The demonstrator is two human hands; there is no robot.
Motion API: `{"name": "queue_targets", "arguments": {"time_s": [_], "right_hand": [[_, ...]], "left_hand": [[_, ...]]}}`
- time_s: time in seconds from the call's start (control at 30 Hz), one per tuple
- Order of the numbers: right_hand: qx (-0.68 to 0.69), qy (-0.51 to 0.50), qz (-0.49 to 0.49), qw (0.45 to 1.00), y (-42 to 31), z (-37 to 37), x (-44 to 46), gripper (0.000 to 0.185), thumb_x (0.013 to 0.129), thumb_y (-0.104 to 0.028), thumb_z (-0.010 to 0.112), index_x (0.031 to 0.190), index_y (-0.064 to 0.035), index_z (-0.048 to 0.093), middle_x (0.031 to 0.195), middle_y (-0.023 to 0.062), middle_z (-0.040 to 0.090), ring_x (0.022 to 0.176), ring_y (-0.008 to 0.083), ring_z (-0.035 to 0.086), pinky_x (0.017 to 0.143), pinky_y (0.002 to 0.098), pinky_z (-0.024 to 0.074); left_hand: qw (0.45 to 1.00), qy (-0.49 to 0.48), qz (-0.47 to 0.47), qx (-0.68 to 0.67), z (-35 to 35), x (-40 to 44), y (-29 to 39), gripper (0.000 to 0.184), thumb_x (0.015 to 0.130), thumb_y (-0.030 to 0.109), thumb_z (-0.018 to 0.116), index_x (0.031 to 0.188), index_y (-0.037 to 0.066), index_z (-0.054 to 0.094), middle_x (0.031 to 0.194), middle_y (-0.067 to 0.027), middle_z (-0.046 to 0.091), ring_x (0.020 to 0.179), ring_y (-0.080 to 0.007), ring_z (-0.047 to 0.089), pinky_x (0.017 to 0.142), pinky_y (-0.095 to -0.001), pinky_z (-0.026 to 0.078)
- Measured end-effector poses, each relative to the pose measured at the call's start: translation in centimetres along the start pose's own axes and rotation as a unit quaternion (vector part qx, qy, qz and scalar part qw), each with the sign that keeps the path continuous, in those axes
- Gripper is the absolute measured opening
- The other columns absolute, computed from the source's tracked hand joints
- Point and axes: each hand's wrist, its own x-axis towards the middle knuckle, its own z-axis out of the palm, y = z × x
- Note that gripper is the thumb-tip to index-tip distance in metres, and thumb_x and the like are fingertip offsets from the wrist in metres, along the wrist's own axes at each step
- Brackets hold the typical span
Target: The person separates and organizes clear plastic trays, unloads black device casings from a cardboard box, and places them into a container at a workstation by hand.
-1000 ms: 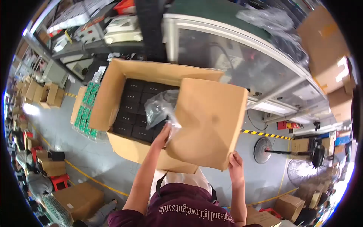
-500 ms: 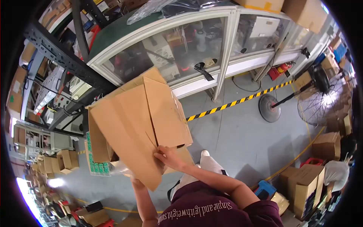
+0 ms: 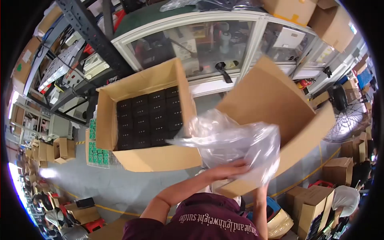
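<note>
An open cardboard box [image 3: 154, 160] holds rows of black rectangular pieces [image 3: 149, 118]. To its right, a large folded piece of cardboard [image 3: 264, 92] stands tilted, blurred at its edges. Crumpled clear plastic [image 3: 240, 138] hangs between the box and this cardboard, in front of the cardboard. My left hand [image 3: 230, 170] reaches across to the right, its fingers closed on the lower part of the plastic. My right hand [image 3: 269, 180] is at the right end of the plastic, beside the cardboard's lower edge; its fingers are hidden behind plastic and glare.
Green circuit boards [image 3: 98, 154] are stacked left of the box. Behind stand a metal shelf frame [image 3: 90, 36] and a glass-fronted cabinet [image 3: 188, 20]. A black fan [image 3: 340, 98] stands at the right. More cartons [image 3: 316, 200] and a person's pale sleeve [image 3: 346, 198] are at the lower right.
The cardboard that covered the box has swung away to the right, exposing the black pieces. The clear plastic is now out to the right of the box, and both hands have moved right with it.
</note>
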Motion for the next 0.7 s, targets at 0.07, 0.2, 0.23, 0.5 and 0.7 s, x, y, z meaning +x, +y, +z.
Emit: {"name": "queue_targets", "arguments": {"time_s": [0.07,0.2,0.23,0.5,0.7], "right_hand": [[0.023,0.077,0.038,0.996,-1.4,-2.0,-0.6,0.061,0.076,-0.019,0.067,0.127,-0.0009,0.039,0.115,0.0128,0.052,0.100,0.0224,0.055,0.083,0.0335,0.0483],[0.201,0.164,0.143,0.955,-0.8,-7.9,-2.5,0.057,0.073,-0.025,0.070,0.118,0.0023,0.048,0.103,0.0111,0.060,0.090,0.0218,0.061,0.080,0.0340,0.0498],[0.207,0.174,0.164,0.949,1.1,-10.2,-2.8,0.052,0.075,-0.023,0.068,0.116,0.0021,0.050,0.100,0.0112,0.061,0.086,0.0221,0.062,0.077,0.0355,0.0515],[0.355,0.333,0.129,0.864,8.1,-28.8,-4.7,0.044,0.078,-0.019,0.064,0.115,0.0025,0.051,0.098,0.0145,0.063,0.082,0.0258,0.064,0.073,0.0386,0.0546],[0.473,0.404,0.052,0.781,4.9,-42.6,-5.5,0.045,0.074,-0.014,0.065,0.113,0.0025,0.052,0.097,0.0140,0.063,0.081,0.0256,0.064,0.074,0.0374,0.0540]], "left_hand": [[0.970,-0.122,0.100,-0.183,1.0,8.1,-6.5,0.055,0.093,0.024,0.049,0.139,0.006,0.026,0.137,-0.0057,0.037,0.120,-0.0129,0.038,0.097,-0.0319,0.038],[0.984,0.019,0.149,-0.100,3.1,18.9,-21.0,0.047,0.091,0.029,0.050,0.130,0.004,0.040,0.123,-0.0101,0.051,0.107,-0.0187,0.054,0.089,-0.0338,0.047],[0.981,-0.048,0.084,-0.166,3.5,20.8,-21.5,0.046,0.092,0.030,0.049,0.129,0.004,0.041,0.119,-0.0100,0.053,0.104,-0.0194,0.056,0.086,-0.0340,0.049],[0.945,-0.089,-0.288,-0.126,18.4,35.2,-19.5,0.038,0.094,0.027,0.041,0.126,0.008,0.045,0.120,-0.0098,0.054,0.104,-0.0214,0.056,0.087,-0.0370,0.050],[0.847,-0.238,-0.327,-0.346,28.5,46.7,-18.7,0.033,0.091,0.020,0.046,0.117,0.002,0.051,0.114,-0.0123,0.057,0.106,-0.0240,0.056,0.092,-0.0402,0.046]]}}
